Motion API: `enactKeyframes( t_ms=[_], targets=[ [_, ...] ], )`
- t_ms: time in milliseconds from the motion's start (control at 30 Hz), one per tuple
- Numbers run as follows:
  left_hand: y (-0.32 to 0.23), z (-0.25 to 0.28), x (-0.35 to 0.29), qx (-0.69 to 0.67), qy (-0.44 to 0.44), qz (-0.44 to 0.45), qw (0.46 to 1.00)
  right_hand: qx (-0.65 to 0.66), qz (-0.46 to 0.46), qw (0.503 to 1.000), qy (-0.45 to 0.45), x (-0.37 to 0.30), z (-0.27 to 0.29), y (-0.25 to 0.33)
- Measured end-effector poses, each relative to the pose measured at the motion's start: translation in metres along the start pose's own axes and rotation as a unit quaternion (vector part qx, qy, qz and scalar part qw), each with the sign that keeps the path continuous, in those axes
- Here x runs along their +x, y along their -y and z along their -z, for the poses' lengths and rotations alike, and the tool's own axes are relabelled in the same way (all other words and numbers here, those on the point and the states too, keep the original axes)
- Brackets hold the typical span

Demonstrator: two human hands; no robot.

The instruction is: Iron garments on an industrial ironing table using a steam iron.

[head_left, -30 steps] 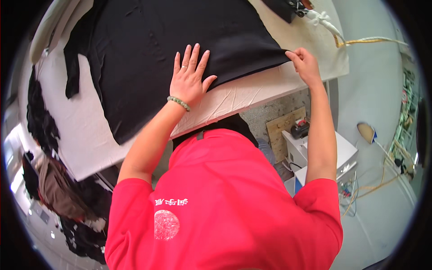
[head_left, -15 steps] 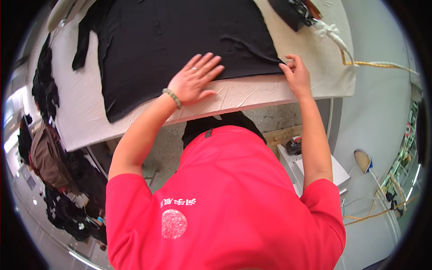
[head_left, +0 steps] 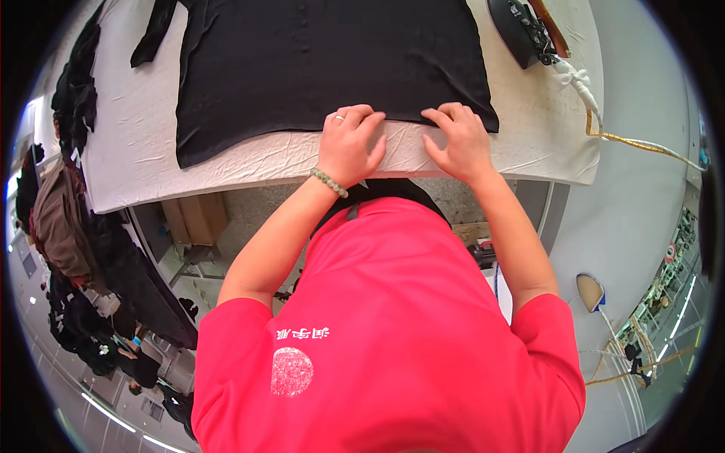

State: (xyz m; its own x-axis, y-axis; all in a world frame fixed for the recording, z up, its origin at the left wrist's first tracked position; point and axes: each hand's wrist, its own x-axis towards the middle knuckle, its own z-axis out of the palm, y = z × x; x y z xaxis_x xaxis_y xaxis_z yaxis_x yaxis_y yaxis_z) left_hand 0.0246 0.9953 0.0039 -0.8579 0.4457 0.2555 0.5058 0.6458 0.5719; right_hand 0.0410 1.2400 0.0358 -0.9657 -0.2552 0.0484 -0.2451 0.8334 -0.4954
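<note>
A black long-sleeved garment (head_left: pixel 325 64) lies spread over the pale cloth-covered table (head_left: pixel 128 162), its curved hem toward me. At that near edge my left hand (head_left: pixel 350 145), with a ring and a beaded bracelet, rests with bent fingers touching the hem. Its thumb stands apart from the fingers. A short gap to the right, my right hand (head_left: pixel 461 142) is likewise bent at the hem, fingertips on the fabric and thumb apart. Neither hand shows cloth pinched between thumb and fingers. One sleeve (head_left: pixel 155 34) lies off to the far left.
At the far right of the table stands an iron (head_left: pixel 519 34) with a wrapped hose (head_left: pixel 581 83) running off the right edge. Dark and brown garments (head_left: pixel 60 226) hang at the left. A cardboard box (head_left: pixel 200 219) sits below the table.
My right hand has left the hem's right corner and moved left. My left hand has gone from lying flat to bent fingers, slightly rightward. The garment's right corner now lies flatter.
</note>
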Motion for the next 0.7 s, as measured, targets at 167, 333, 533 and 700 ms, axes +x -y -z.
enactKeyframes(
  t_ms=[167, 333, 533, 700],
  targets=[
    [-0.004, -0.006, -0.003, -0.002, 0.005, 0.005, 1.0, -0.004, 0.02, 1.0, 0.011, -0.01, -0.001, -0.014],
    [0.037, 0.015, -0.006, -0.02, -0.018, -0.041, 0.999, -0.069, -0.049, 0.976, -0.2, -0.018, 0.015, -0.059],
    [0.07, 0.05, 0.004, 0.019, 0.055, -0.037, 0.998, 0.266, -0.51, 0.814, 0.078, -0.029, 0.044, -0.084],
    [0.083, 0.054, 0.003, 0.056, 0.102, -0.052, 0.992, 0.386, -0.393, 0.834, 0.039, -0.037, 0.05, -0.109]
  ],
)
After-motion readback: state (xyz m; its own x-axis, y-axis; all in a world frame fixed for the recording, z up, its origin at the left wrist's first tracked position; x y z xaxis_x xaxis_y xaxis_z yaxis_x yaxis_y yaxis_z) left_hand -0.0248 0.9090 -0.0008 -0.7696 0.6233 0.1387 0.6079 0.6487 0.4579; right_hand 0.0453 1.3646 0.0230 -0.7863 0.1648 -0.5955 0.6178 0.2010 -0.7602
